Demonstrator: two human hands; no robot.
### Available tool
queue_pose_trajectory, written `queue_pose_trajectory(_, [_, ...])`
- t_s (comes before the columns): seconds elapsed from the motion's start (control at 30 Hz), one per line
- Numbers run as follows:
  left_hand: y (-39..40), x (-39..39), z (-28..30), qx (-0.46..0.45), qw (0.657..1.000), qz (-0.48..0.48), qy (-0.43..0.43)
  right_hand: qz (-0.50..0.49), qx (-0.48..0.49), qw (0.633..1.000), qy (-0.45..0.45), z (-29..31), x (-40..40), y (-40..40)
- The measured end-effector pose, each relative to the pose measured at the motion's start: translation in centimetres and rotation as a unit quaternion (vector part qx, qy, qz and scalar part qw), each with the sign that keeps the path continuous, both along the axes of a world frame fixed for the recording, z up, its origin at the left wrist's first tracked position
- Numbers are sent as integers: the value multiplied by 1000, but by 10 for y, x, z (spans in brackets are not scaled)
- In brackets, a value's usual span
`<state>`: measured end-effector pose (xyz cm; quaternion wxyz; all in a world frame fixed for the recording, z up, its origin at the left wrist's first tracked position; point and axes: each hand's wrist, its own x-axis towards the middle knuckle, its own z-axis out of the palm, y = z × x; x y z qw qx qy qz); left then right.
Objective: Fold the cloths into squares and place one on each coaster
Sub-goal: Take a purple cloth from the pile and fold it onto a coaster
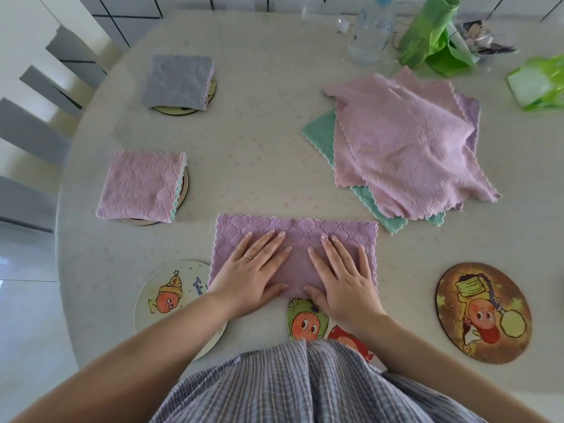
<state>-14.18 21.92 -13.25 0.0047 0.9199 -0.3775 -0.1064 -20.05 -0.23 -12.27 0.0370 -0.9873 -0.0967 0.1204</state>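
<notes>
A single wide-angle camera, worn on the person's head, looked forward and steeply down onto a pale round worktop (250, 166). It sat close above the near edge, so the person's checked shirt (305, 386) filled the bottom of the frame and both forearms reached away from the lens. The view faced the far side, where tiled wall met the worktop's far rim. Chair backs (33, 129) showed at the left. Straight lines bowed toward the frame edges.

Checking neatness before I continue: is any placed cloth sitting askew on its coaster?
Both. The folded grey cloth and folded pink cloth sit off-centre, each leaving its round coaster peeking out on the right.
</notes>
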Motion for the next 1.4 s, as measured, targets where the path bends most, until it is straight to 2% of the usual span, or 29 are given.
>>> queue_pose_trajectory(0.2, [39, 7, 5, 15, 1000, 23, -10, -66, -10, 998, 22, 3, -17, -31])
queue_pose_trajectory(0.43, [78, 8, 11, 29, 997, 66, 2, -88, 10, 995, 44, 10, -32, -56])
queue_pose_trajectory(0.53, [75, 3, 19, -25, 997, 75, -1, -114, 82, 990, 29, 21, -21, -54])
queue_pose_trajectory(0.63, [52, -11, 29, -137, 990, -39, -1, -99, 138, 985, -8, 31, 11, -37])
queue_pose_trajectory(0.7, [28, -22, 37, -163, 984, -77, 14, -78, 167, 983, -21, 37, 38, -20])
queue_pose_trajectory(0.87, [-8, -30, 32, -204, 975, -31, 86, -44, 221, 974, -1, 47, 87, 15])
queue_pose_trajectory(1.03, [-10, -30, 19, -230, 968, 3, 98, -26, 179, 982, 63, 39, 110, 25])
queue_pose_trajectory(1.2, [-7, -31, 16, -246, 965, 22, 91, -25, 136, 989, 52, 34, 119, 28])
queue_pose_trajectory(1.4, [-14, -29, 19, -249, 965, 29, 76, -14, 70, 993, 93, 40, 128, 35])
